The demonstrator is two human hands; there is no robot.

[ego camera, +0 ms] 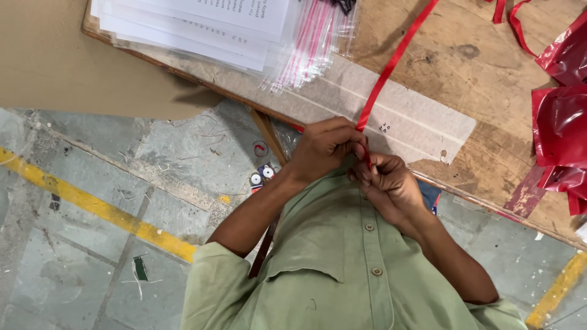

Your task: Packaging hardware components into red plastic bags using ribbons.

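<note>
A long red ribbon (391,64) runs from the far side of the wooden table (483,67) down to my hands at its near edge. My left hand (324,150) pinches the ribbon's near end with fingers closed. Touching it from the right, my right hand (388,183) is also closed on the ribbon end, which shows red between the fingers. Both hands sit just above my green shirt.
A stack of white printed sheets (195,21) and clear zip bags with red strips (312,43) lie at the table's far left. Red shiny bows or wrapping (562,122) sit at the right edge. A brown cardboard sheet (67,55) lies left. Yellow floor line (92,205) below.
</note>
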